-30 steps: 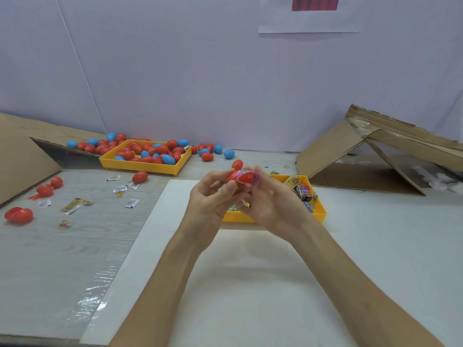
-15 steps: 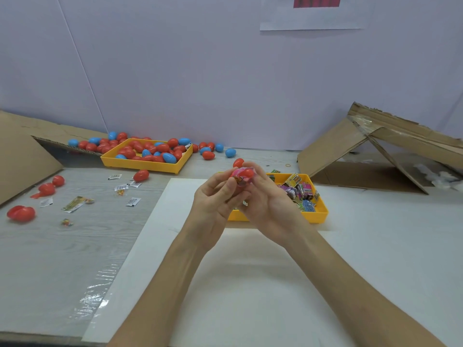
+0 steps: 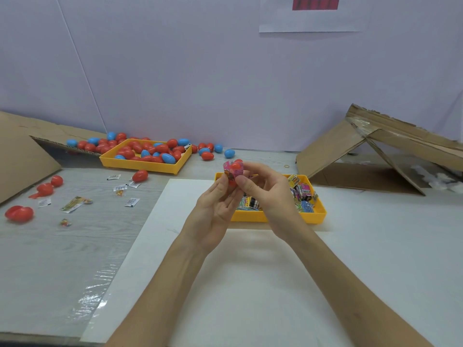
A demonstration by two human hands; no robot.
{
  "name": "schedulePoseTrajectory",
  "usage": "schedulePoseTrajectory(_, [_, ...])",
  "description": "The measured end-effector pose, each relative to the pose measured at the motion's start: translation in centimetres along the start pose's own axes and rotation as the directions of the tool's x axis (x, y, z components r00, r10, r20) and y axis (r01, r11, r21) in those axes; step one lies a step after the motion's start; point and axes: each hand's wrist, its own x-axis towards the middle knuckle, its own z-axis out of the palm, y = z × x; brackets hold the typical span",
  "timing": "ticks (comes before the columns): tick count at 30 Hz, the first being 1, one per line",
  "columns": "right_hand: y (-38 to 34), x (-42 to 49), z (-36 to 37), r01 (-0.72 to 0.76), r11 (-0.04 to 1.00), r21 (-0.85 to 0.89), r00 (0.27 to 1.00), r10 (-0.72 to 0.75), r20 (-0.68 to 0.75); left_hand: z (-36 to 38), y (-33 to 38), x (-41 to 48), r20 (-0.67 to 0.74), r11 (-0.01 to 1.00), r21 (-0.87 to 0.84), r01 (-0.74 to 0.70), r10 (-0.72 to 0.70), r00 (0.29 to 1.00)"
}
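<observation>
Red plastic — the egg is up over the yellow tray, a pink packet bulging out. The left hand grips its base, the right hand pinches the top. Judged best — tuck the packet fully in before pressing the halves shut.

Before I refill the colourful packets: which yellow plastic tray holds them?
The near yellow plastic tray behind the right hand; the far yellow tray at left holds red and blue plastic eggs.
</observation>
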Motion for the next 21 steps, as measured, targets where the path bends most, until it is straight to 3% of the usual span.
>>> schedulePoseTrajectory(5, [0.6, 0.1, -0.1, -0.011, 0.999, 0.039, 0.999, 0.010, 0.030, -0.2, 0.0, 0.1, -0.013, 0.998, -0.051, 0.027, -0.027, 1.000])
schedulePoseTrajectory(9, [0.3, 0.3, -1.0, -0.004, 1.000, -0.015, 0.996, 0.005, 0.088, -0.3, 0.0, 0.1, 0.032, 0.998, 0.070, -0.011, 0.009, 0.999])
schedulePoseTrajectory(17, [0.8, 0.2, -0.6, -0.029, 0.998, -0.050, 0.999, 0.030, 0.013, 0.0, -0.1, -0.1, -0.025, 0.998, 0.065, -0.004, 0.005, 1.000])
schedulePoseTrajectory(21, [1.1, 0.2, -0.7, 0.056, 0.994, -0.091, 0.998, -0.058, -0.013, 0.2, -0.3, -0.4, -0.011, 0.998, 0.056, 0.021, -0.020, 1.000])
